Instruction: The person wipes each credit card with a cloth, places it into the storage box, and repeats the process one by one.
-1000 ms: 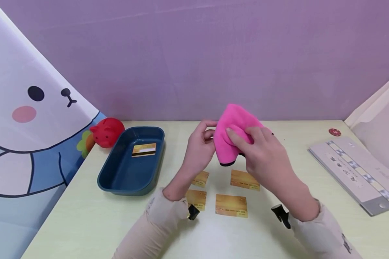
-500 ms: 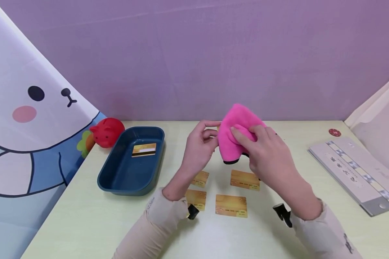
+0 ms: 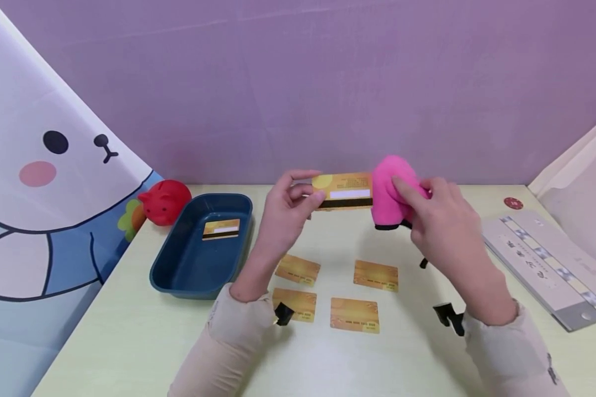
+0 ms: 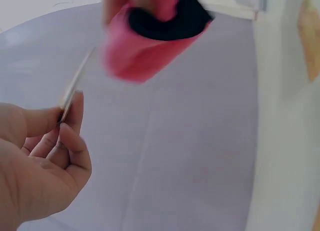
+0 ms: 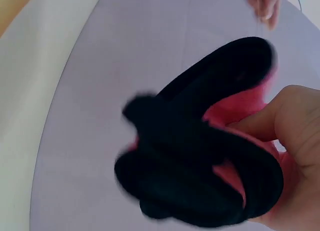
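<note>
Left hand pinches the bank card, its striped back newly exposed; right hand, gripping the pink cloth, has shifted aside.

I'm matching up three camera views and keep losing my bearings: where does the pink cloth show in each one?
Head: the pink cloth is right of centre, held in the right hand.
Left wrist: the cloth is at the top, about midway across.
Right wrist: it fills the middle, mostly showing its black edging.
Shared landmark: the left hand, near centre, at left, and at upper right, respectively.
</note>
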A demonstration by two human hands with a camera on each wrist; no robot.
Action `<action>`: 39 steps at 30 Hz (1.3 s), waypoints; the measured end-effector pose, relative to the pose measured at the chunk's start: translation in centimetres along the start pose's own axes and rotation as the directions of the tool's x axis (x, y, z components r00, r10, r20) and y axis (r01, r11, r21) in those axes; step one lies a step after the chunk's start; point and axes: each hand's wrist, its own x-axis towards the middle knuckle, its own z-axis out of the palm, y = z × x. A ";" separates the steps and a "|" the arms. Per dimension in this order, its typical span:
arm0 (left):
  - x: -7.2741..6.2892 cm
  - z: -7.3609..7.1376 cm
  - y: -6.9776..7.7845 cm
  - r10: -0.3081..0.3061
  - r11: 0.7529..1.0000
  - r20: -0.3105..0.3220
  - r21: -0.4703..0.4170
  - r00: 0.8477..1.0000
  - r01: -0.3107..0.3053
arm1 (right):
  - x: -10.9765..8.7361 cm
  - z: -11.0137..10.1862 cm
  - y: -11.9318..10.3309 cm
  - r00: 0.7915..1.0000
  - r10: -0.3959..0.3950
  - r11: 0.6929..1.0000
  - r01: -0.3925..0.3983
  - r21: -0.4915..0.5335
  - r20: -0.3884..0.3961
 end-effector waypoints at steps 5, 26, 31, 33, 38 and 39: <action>0.0 -1.8 1.1 0.045 0.998 -0.039 -0.047 0.998 -0.046 | 0.1 -0.1 0.6 1.000 0.027 1.000 -0.027 0.009 -0.005; 2.8 -18.9 -0.8 -0.462 0.647 -0.217 0.580 0.860 0.494 | 0.1 -1.5 0.2 0.998 0.033 0.999 -0.032 0.034 -0.046; 3.3 -21.1 -3.5 -0.588 0.543 -0.164 0.646 0.792 0.536 | 0.2 -1.5 0.1 0.998 0.035 0.998 -0.033 0.044 -0.042; 3.4 -21.6 -4.2 -0.613 0.523 -0.141 0.666 0.778 0.533 | 0.2 -1.6 0.0 0.998 0.035 0.998 -0.033 0.046 -0.045; 4.1 -21.8 -5.2 -0.636 0.481 -0.139 0.698 0.759 0.531 | 0.2 -1.6 -0.2 0.998 0.034 0.998 -0.032 0.047 -0.056; 4.2 -21.7 -5.4 -0.638 0.473 -0.147 0.699 0.756 0.536 | 0.2 -1.6 -0.2 0.998 0.033 0.998 -0.030 0.047 -0.059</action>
